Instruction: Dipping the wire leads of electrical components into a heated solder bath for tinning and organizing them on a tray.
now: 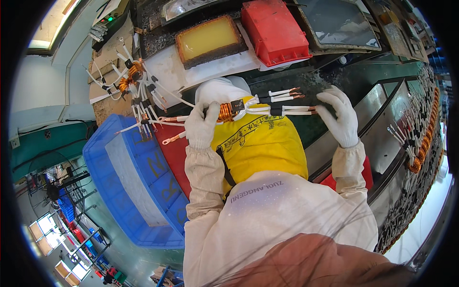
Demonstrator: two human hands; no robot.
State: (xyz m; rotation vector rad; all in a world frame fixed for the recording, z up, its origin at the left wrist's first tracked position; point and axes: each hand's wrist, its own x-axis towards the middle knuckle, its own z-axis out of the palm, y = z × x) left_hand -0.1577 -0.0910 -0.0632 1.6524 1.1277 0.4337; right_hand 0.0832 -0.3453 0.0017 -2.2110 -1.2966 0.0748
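Observation:
My left hand (200, 125), in a white glove, is closed around the left side of a copper-wound coil (226, 113). The coil has a black band and white-sleeved leads running out both ways, with bare copper ends. It is held level over my yellow apron (267, 143). At the coil's right side my gloved right hand (339, 115) has its fingers curved and apart. Its thumb is close to the tip of the lowest white lead (299, 113); whether they touch I cannot tell.
More copper coils (131, 79) with white leads lie on cardboard at the left. A blue crate (119, 191) stands below them. Ahead are a tray of yellow material (210, 38), a red plastic box (275, 33) and a grey-surfaced framed tray (339, 24). Many leaded coils (420, 143) line the right.

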